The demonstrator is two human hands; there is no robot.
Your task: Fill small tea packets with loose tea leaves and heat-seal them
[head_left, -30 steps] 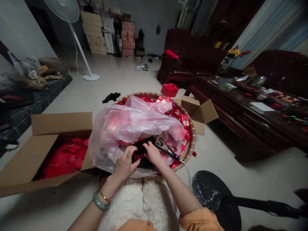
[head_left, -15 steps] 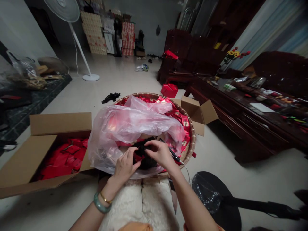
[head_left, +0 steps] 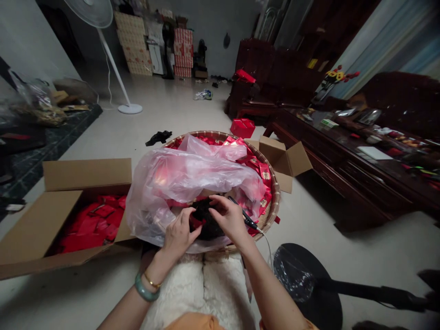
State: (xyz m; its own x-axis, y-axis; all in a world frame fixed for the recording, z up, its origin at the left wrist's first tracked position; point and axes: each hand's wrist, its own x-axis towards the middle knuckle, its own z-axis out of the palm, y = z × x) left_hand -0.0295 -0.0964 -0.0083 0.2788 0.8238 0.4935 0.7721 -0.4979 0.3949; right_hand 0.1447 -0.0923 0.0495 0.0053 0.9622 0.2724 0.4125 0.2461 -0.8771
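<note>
My left hand pinches a small red packet at the edge of a heap of dark loose material. My right hand is curled over the top of that dark heap, fingers closed on a bit of it. Both hands work inside the mouth of a clear pink-tinted plastic bag that lies in a round woven basket full of red packets. A black clamp-like tool with a white cord lies in the basket just right of my right hand.
An open cardboard box with red packets sits at my left. A smaller open box stands behind the basket. A black round fan base lies at the right. A dark wooden table runs along the right; a standing fan is far left.
My right hand has come off the basket side and now curls over the dark heap. My left hand stays pinched on the red packet, barely shifted.
</note>
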